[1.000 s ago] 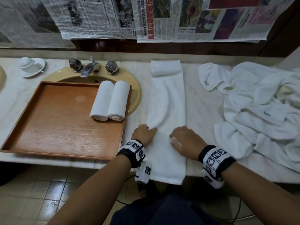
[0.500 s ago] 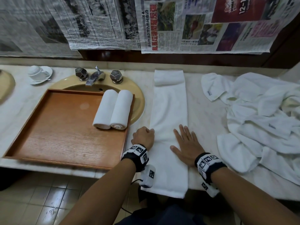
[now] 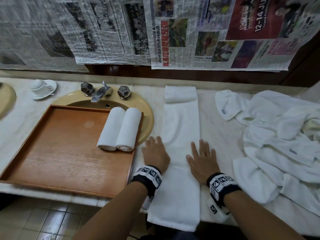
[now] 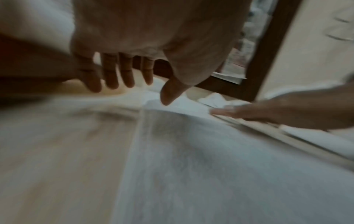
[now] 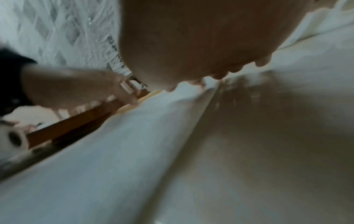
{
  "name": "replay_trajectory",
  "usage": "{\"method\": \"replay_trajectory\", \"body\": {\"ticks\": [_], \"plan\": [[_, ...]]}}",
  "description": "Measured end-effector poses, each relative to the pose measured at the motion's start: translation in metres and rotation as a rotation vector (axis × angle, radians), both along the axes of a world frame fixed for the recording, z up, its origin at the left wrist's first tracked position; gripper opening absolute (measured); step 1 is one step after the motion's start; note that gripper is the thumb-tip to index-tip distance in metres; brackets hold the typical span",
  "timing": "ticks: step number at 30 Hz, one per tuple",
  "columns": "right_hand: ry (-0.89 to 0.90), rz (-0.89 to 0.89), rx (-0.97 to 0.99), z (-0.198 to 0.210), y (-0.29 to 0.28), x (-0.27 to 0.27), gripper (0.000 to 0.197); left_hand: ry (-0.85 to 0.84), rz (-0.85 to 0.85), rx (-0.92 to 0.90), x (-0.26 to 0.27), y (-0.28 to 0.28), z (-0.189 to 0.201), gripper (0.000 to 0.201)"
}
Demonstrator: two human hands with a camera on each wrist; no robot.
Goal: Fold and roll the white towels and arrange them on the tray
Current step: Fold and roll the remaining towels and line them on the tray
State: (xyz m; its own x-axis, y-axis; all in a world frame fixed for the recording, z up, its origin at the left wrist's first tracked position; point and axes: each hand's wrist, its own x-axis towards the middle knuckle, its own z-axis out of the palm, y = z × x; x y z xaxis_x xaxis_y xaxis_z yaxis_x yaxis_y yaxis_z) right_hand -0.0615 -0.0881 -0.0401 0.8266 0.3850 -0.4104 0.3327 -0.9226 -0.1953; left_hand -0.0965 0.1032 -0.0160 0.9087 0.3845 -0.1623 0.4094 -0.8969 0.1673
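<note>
We see a marble desk (image 3: 218, 129) under newspapered wall; the folded towel (image 3: 181, 135) lies between our flat, straight fingers (image 3: 201, 146)

Right-hand pile of towels (image 3: 284, 146) cut off

Both forearms reach forward side by side, black-and-white marker bands on the wrists; left hand (image 3: 155, 154) and right hand (image 3: 202, 161) lie palm-down, fingers straight and spread.
</note>
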Motion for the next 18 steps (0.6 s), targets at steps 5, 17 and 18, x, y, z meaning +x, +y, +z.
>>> {"method": "replay_trajectory", "body": {"ticks": [5,17,18], "plan": [[-0.004,0.218,-0.022,-0.008,-0.002,0.007,0.077,0.189,-0.630,-0.053,0.016,-0.012,-0.022,0.068],[0.021,-0.048,-0.012,-0.009,0.012,0.041,0.074,0.238,-0.523,-0.012,0.074,-0.002,-0.038,0.076],[0.050,-0.162,-0.025,-0.004,0.016,0.047,0.074,0.249,-0.433,-0.008,0.083,0.003,-0.038,0.081]]}}
